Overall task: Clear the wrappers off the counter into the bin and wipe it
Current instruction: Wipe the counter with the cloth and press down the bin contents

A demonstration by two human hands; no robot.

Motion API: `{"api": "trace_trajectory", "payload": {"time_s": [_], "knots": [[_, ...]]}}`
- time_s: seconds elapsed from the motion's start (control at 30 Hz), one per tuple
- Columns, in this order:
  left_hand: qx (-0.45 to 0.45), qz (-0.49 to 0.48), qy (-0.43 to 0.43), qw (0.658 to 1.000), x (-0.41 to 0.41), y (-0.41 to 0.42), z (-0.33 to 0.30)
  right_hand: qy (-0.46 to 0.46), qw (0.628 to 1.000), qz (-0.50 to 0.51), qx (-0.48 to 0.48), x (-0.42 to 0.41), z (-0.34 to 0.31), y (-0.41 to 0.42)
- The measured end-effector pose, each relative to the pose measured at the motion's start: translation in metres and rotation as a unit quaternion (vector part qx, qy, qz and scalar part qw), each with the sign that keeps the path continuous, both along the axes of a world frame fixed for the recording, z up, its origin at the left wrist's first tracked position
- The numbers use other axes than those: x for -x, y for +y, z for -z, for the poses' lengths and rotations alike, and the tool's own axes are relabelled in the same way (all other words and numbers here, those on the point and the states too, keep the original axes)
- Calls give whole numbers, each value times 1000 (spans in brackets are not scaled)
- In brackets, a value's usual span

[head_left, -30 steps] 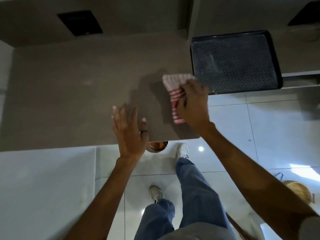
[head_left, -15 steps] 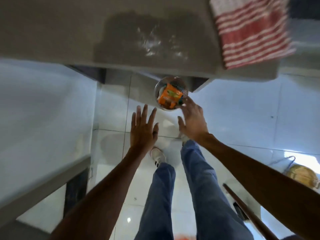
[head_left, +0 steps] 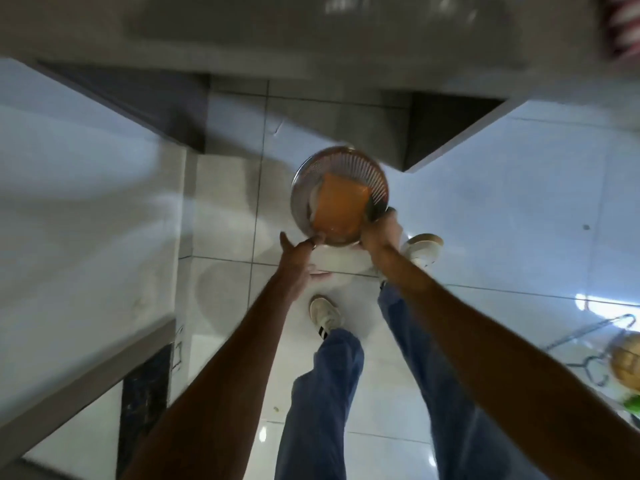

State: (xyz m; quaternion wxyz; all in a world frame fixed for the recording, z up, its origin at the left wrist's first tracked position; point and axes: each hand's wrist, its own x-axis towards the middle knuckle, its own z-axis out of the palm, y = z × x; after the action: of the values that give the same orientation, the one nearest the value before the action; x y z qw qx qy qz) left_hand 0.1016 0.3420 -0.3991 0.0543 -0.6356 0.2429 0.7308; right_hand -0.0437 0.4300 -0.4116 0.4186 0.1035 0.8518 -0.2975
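The right hand [head_left: 379, 232] is clenched on the rim of the round metal bin [head_left: 337, 195] at its 4 o'clock edge. The left hand [head_left: 298, 258] touches the rim at 7 o'clock with a fingertip, its grip too blurred to tell. An orange wrapper [head_left: 341, 206] lies inside the bin, which sits low over the white tiled floor [head_left: 485, 220]. The counter [head_left: 311, 32] spans the frame at 12 o'clock, with a red-striped cloth [head_left: 623, 26] at 2 o'clock.

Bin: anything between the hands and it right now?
Nothing visible. Both hands are already at the bin: the right hand grips its near right rim, the left hand touches the near left rim. An orange wrapper lies inside, clear of both hands.
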Motion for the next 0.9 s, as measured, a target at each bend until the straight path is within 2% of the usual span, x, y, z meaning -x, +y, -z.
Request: {"api": "trace_trajectory", "payload": {"time_s": [0.1,0.17,0.2,0.27,0.33,0.4,0.47,0.5,0.57,0.63,0.83,0.9], "knots": [[24,-22,148,988,-17,6,-60,12,992,-123,29,-26,-82,21],[61,-34,178,981,-26,4,-108,58,969,-232,65,-41,-145,29],[65,-38,181,981,-29,3,-130,101,948,-289,89,-46,-178,30],[55,-60,167,983,-37,-1,-157,240,878,-386,153,-45,-235,33],[45,-79,129,987,-42,-6,-176,395,801,-398,209,-25,-284,34],[45,-81,129,987,-41,-11,-191,497,765,-340,230,16,-320,29],[46,-81,136,986,-37,-18,-203,566,745,-308,168,74,-341,20],[45,-83,136,986,-32,-23,-208,578,747,-314,98,106,-345,14],[42,-99,125,986,-23,-32,-215,523,775,-352,-50,161,-349,0],[36,-109,115,987,-14,-39,-222,443,800,-388,-110,195,-344,-21],[24,-105,106,988,-6,-44,-241,402,820,-400,-81,223,-339,-154],[24,-90,95,991,-5,-48,-249,405,807,-427,-53,221,-341,-212]]}}
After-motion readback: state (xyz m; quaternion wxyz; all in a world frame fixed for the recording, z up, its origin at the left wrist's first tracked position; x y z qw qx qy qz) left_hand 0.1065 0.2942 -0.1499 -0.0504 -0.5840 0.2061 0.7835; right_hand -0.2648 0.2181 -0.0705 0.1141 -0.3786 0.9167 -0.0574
